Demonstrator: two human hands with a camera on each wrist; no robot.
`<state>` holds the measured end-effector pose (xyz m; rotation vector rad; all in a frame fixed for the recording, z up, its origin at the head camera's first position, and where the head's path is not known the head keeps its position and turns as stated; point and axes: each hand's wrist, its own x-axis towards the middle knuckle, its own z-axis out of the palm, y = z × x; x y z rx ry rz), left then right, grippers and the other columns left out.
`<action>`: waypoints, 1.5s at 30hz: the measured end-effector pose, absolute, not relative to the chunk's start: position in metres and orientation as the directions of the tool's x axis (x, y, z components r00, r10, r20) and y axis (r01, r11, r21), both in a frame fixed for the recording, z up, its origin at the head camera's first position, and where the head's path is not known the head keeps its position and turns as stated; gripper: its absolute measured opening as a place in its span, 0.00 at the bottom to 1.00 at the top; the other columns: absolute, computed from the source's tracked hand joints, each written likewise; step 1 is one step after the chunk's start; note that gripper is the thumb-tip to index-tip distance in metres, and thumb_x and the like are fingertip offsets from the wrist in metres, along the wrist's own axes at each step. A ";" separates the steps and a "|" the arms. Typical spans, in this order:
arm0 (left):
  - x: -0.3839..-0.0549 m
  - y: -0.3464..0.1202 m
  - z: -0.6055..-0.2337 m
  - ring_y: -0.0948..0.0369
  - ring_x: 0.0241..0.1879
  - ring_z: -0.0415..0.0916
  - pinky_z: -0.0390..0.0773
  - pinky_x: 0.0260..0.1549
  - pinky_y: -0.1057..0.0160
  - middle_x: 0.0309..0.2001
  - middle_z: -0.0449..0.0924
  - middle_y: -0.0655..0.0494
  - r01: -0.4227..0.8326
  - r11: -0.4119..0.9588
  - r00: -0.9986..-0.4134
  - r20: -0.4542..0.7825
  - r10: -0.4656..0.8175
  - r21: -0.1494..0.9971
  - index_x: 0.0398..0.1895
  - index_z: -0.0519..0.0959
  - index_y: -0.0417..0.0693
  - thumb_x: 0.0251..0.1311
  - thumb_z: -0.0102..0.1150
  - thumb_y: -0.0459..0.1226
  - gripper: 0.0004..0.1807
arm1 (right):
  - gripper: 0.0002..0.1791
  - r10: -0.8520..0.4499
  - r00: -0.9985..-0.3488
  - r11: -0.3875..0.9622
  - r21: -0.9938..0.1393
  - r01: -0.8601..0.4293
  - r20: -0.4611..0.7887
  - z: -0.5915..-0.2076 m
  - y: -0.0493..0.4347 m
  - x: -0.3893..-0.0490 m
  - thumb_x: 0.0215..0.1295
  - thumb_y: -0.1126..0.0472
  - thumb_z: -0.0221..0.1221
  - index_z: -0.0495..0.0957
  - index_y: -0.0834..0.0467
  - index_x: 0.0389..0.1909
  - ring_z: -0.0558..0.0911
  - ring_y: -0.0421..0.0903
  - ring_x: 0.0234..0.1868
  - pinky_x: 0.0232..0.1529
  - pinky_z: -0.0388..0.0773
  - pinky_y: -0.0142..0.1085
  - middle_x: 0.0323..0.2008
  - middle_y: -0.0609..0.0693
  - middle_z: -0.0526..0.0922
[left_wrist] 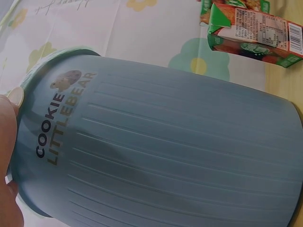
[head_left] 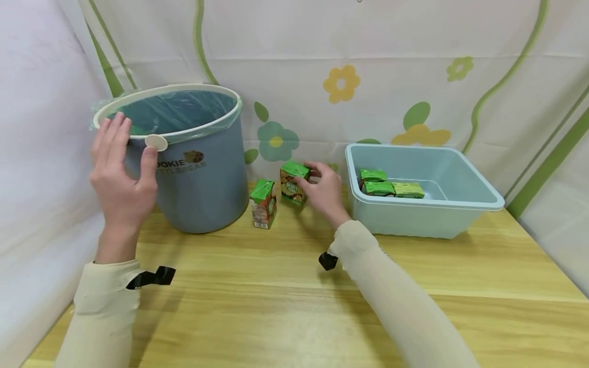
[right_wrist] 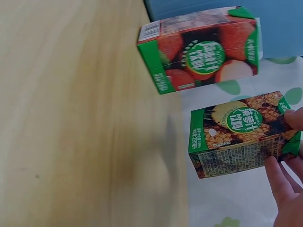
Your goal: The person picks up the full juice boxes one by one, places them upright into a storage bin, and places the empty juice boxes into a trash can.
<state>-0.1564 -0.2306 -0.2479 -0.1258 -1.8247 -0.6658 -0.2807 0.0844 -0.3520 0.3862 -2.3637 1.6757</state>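
My right hand [head_left: 324,189] pinches the upper end of a pineapple juice box [right_wrist: 241,130] between thumb and fingers; whether its base touches the table I cannot tell. Just left of it, a second juice box [head_left: 263,204] with a green top and red fruit pictures stands upright on the table. My left hand [head_left: 121,179] is at the near left rim of a blue-grey bucket [head_left: 207,189], its fingers straight and its thumb by the round handle pivot [head_left: 156,142]. Only part of that hand shows in the left wrist view.
A light blue plastic basin [head_left: 423,217] stands at the right, with several green-topped boxes [head_left: 379,188] at its left end. A clear liner [head_left: 184,102] covers the bucket's rim. Behind the wooden table [head_left: 276,306] hangs a flowered white curtain [head_left: 294,66].
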 end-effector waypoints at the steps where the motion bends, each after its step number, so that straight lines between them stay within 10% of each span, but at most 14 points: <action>1: -0.157 -0.230 -0.248 0.50 0.81 0.64 0.57 0.83 0.57 0.74 0.75 0.43 0.404 0.833 -0.363 0.902 -0.234 0.379 0.70 0.77 0.36 0.72 0.59 0.47 0.31 | 0.28 -0.081 -0.939 0.318 -0.885 -0.341 0.333 -0.350 0.086 -0.280 0.71 0.56 0.70 0.78 0.59 0.69 0.84 0.55 0.64 0.61 0.86 0.44 0.65 0.57 0.82; 45: -0.169 -0.247 -0.259 0.59 0.81 0.64 0.58 0.82 0.59 0.74 0.77 0.55 0.400 0.835 -0.351 0.905 -0.242 0.378 0.71 0.79 0.44 0.70 0.60 0.53 0.32 | 0.24 -0.072 -0.865 0.159 -0.851 -0.501 0.496 -0.254 0.084 -0.263 0.70 0.63 0.63 0.81 0.56 0.67 0.86 0.48 0.61 0.59 0.85 0.32 0.63 0.53 0.85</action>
